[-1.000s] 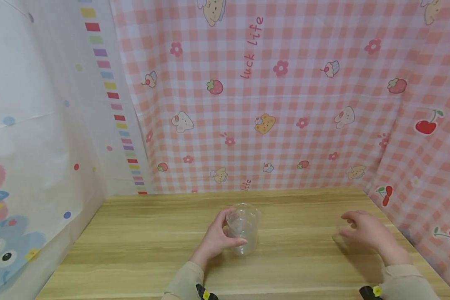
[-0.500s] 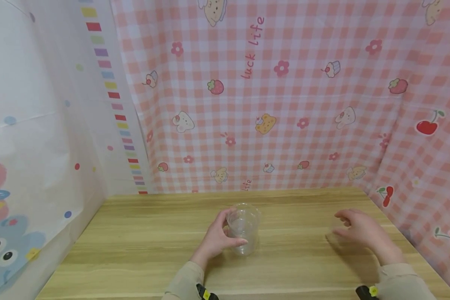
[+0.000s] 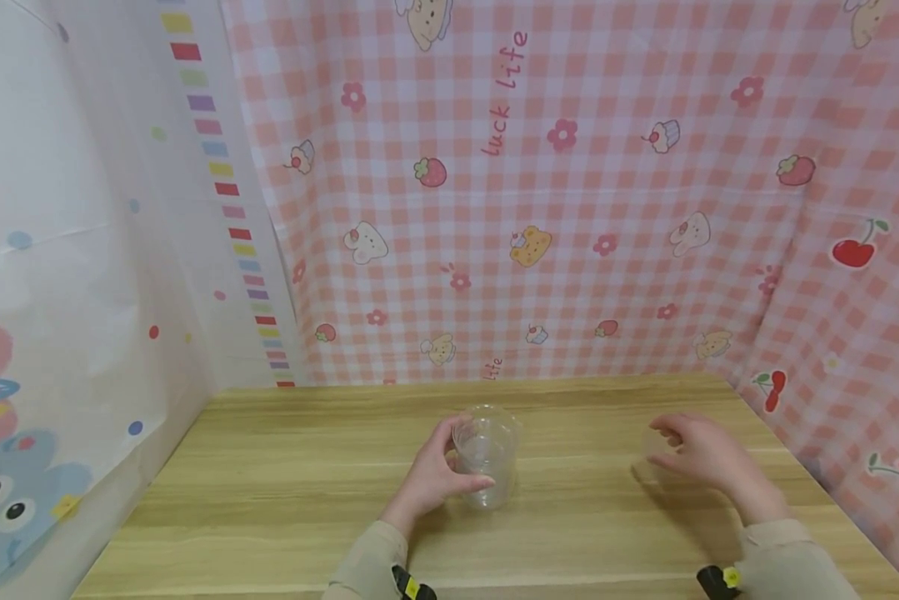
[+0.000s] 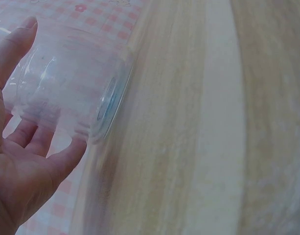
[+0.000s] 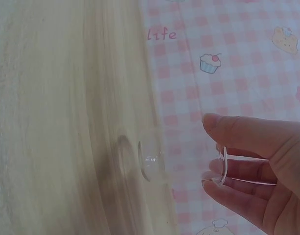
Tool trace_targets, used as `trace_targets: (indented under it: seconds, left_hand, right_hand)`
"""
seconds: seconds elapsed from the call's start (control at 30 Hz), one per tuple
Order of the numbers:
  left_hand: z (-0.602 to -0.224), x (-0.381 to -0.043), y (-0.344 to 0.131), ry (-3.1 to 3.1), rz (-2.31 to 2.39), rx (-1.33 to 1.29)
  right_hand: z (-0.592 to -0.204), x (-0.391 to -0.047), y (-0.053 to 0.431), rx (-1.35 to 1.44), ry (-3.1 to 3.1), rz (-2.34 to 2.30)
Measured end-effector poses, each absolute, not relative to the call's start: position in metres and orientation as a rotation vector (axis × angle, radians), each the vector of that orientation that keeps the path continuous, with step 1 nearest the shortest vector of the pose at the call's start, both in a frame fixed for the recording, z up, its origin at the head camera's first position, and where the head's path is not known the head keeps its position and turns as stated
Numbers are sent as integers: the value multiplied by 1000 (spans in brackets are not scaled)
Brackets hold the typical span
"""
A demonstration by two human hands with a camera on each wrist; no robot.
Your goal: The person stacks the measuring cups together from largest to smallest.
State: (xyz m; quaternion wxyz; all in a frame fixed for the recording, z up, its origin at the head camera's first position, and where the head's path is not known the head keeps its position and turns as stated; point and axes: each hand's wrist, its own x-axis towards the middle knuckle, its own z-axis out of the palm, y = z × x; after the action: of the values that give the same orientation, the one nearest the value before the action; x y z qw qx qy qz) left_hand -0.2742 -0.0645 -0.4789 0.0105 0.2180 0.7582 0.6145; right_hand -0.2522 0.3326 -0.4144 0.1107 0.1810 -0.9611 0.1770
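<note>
A clear plastic cup (image 3: 496,454) stands upright near the middle of the wooden table, its mouth facing up. My left hand (image 3: 436,477) holds it from the left side, thumb in front and fingers round the back. In the left wrist view, the thumb and fingers of the left hand (image 4: 30,171) lie on the see-through wall of this cup (image 4: 71,73). Over the table's right part, my right hand (image 3: 700,452) grips a second clear cup (image 5: 181,156) near its rim. That cup is barely visible in the head view; its base appears just above the table.
The wooden table (image 3: 284,492) runs back to a pink checked cloth (image 3: 569,292) hanging behind it. A white cloth (image 3: 82,292) hangs along the left side, and a cherry-printed cloth (image 3: 854,350) along the right.
My right hand has moved left across the table with its cup, toward the other cup. The left hand and its cup stay in place.
</note>
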Motion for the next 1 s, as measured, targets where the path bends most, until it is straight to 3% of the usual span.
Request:
trace_targets:
  seconds: [0.43, 0.7, 1.0]
  left_hand:
    - [-475, -272, -63, 2369, 1911, 645]
    - [-445, -253, -63, 2348, 1920, 668]
    - [-444, -251, -63, 2338, 1928, 664]
  right_hand:
    - [-414, -255, 318, 561, -2819, 543]
    - [-414, -256, 311, 576, -2811, 558]
    - [-410, -256, 301, 591, -2804, 594]
